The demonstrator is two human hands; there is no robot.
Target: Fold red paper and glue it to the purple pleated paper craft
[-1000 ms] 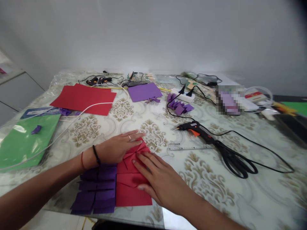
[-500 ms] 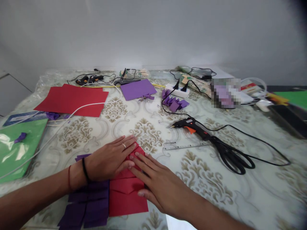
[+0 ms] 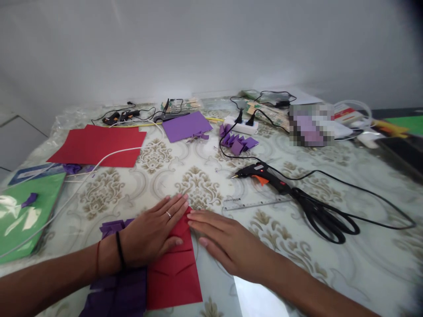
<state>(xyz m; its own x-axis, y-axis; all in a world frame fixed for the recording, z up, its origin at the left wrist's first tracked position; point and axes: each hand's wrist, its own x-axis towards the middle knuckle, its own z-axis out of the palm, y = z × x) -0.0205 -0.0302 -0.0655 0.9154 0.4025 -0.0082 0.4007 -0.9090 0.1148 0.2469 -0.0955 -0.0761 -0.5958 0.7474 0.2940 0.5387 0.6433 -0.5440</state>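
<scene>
A strip of red paper [image 3: 175, 279] with creases and slits lies flat at the front of the table. Its upper part is pressed under my left hand [image 3: 157, 231], whose fingers are stretched out and wear a ring. My right hand [image 3: 228, 240] rests at the red paper's right edge, fingertips touching near the top corner, fingers extended and thumb apart. Folded and slit purple paper [image 3: 120, 293] lies against the red one on the left, partly hidden beneath my left forearm.
To the right lie a black glue gun [image 3: 264, 174] with a lit red light, black scissors [image 3: 325, 215] and a clear ruler [image 3: 254, 203]. Behind are red sheets [image 3: 97, 145], a purple sheet [image 3: 187, 126], purple folded pieces [image 3: 238, 143] and a power strip [image 3: 243, 125]. Green packets [image 3: 29, 220] sit left.
My right hand has slid off the red paper's middle to its right edge. My left hand stays flat on the paper. The view has shifted slightly.
</scene>
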